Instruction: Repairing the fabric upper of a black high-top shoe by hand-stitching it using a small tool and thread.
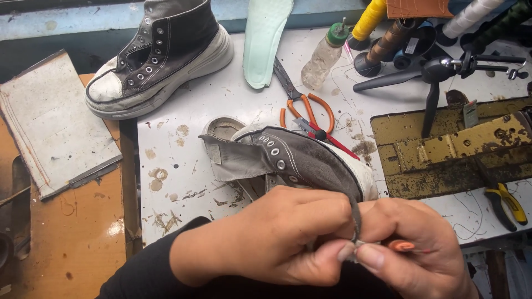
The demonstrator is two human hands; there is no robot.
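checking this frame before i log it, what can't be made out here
- Head view: the left hand and right hand cover the grey shoe's near side, hiding what the fingertips pinch.
- The orange tool in the right hand is mostly hidden.
- Thread spools are cut off by the top edge.

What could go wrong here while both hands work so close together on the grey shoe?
The left hand and right hand pinch the grey shoe edge close together, so the orange-tipped tool might prick a fingertip. The shoe leans off the table edge and could slip. The scissors lie close behind.
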